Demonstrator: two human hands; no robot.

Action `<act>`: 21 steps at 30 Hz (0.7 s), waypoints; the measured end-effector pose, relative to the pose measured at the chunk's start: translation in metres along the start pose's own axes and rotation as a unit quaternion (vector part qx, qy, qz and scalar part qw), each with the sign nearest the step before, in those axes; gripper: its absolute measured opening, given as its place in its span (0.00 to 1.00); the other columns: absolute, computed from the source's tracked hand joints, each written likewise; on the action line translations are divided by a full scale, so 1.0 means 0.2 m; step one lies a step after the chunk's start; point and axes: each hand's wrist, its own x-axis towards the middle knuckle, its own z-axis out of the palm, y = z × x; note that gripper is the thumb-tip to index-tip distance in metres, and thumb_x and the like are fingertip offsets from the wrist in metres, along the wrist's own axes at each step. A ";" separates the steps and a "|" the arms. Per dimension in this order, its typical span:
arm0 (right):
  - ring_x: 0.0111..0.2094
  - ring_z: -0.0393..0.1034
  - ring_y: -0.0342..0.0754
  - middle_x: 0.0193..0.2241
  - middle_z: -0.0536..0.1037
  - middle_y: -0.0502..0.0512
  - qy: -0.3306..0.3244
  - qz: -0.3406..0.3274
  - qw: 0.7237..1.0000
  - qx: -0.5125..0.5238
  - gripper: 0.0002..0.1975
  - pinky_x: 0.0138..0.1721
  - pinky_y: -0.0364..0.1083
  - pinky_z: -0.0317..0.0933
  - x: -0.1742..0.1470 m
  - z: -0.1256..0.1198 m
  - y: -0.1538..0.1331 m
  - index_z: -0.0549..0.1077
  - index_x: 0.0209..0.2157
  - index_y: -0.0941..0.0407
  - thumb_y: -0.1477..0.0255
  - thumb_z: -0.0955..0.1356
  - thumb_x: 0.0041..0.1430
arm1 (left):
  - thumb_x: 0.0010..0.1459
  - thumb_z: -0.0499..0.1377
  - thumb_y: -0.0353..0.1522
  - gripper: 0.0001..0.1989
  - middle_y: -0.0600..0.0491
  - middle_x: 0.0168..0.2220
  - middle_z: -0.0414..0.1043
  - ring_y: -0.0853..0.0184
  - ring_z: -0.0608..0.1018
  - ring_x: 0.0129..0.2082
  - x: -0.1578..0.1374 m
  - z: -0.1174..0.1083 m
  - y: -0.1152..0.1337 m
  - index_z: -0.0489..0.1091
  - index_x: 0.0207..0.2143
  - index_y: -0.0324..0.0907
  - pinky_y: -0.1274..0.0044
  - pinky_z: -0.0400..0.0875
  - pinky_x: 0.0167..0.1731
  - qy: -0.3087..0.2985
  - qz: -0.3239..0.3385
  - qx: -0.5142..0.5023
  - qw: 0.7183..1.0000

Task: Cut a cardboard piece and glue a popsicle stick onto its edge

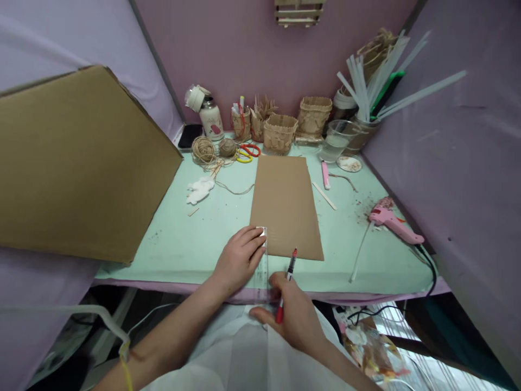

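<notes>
A flat rectangular piece of cardboard (287, 201) lies on the table in front of me. My left hand (242, 258) is at its lower left corner, fingers bent over the top of a clear ruler (261, 277) and holding it down. The ruler runs toward my body and past the table's front edge. In my right hand (299, 312) is a red pen (291, 266), its red end pointing away from me across the cardboard's near edge. The right thumb and index finger are spread beside the ruler's near end.
A large cardboard sheet (81, 168) leans at the left. Twine balls (203, 150), scissors (245, 155) and woven baskets (280, 133) line the back. To the right are a pink cutter (325, 175), a wooden stick (324, 195), a plastic cup (334, 144) and a pink glue gun (393, 222) with its cord.
</notes>
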 end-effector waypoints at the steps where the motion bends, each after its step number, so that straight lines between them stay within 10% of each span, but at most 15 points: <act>1: 0.30 0.74 0.53 0.33 0.77 0.57 -0.007 -0.010 1.000 0.003 0.19 0.26 0.46 0.67 0.00 0.01 -0.01 0.65 0.37 0.55 0.63 0.74 0.49 | 0.64 0.54 0.30 0.12 0.47 0.51 0.73 0.59 0.70 0.55 0.00 0.00 0.00 0.72 0.48 0.42 0.60 0.69 0.55 0.000 0.002 0.005 1.000; 8: 0.34 0.75 0.50 0.40 0.79 0.58 0.050 -0.134 0.990 0.022 0.06 0.35 0.46 0.69 -0.03 0.03 0.03 0.67 0.38 0.53 0.76 0.63 0.58 | 0.64 0.55 0.32 0.14 0.46 0.53 0.72 0.57 0.71 0.56 0.01 -0.03 0.01 0.70 0.51 0.41 0.59 0.69 0.54 -0.035 0.028 0.060 0.997; 21: 0.38 0.79 0.49 0.39 0.81 0.56 0.163 -0.057 0.983 0.058 0.03 0.36 0.45 0.74 -0.27 -0.10 0.27 0.68 0.34 0.51 0.73 0.68 0.59 | 0.64 0.55 0.33 0.15 0.44 0.58 0.68 0.55 0.70 0.57 0.21 0.15 0.28 0.69 0.51 0.39 0.60 0.67 0.56 -0.168 0.087 0.068 0.980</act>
